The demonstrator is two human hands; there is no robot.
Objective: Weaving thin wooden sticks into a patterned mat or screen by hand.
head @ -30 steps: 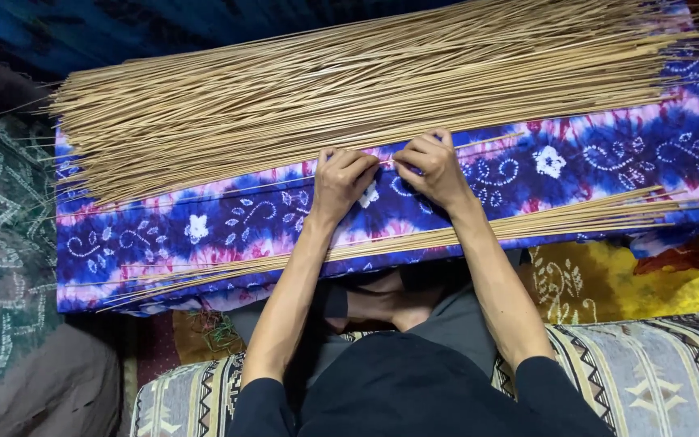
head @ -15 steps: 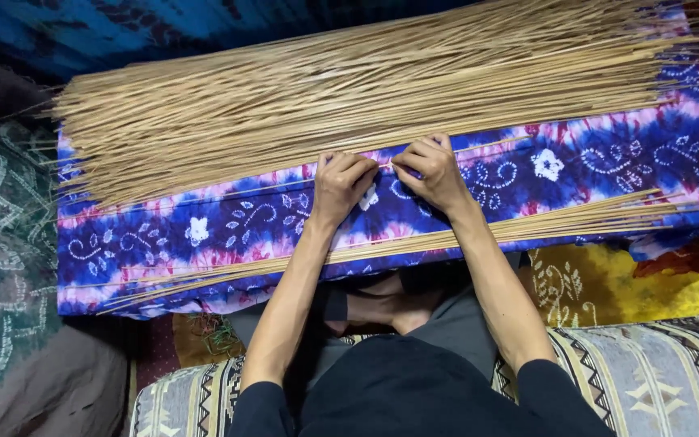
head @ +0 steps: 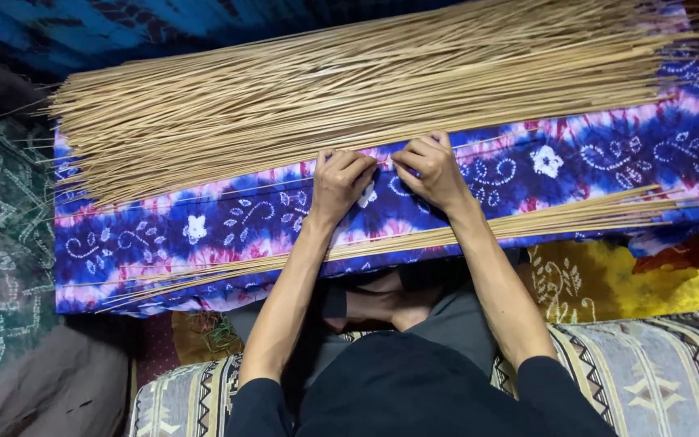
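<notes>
A wide pile of long thin tan sticks [head: 349, 89] lies across a blue and purple tie-dyed cloth [head: 228, 222] with white flower marks. A smaller bundle of the same sticks [head: 576, 217] lies along the cloth's near edge, under my forearms. My left hand [head: 340, 182] and my right hand [head: 430, 168] rest side by side on the cloth at the near edge of the big pile. The fingers of both are curled and pinch a single thin stick [head: 491, 146] that runs off to the right. The fingertips hide the part they hold.
A striped patterned cushion [head: 649, 372] lies at the bottom, beside my lap. A yellow printed cloth [head: 608, 279] shows at the right, a dark green patterned cloth [head: 2, 226] at the left, and a blue cloth [head: 123, 28] behind the pile.
Both hands stay at the same place on the cloth. The fingers shift only slightly on the thin stick.
</notes>
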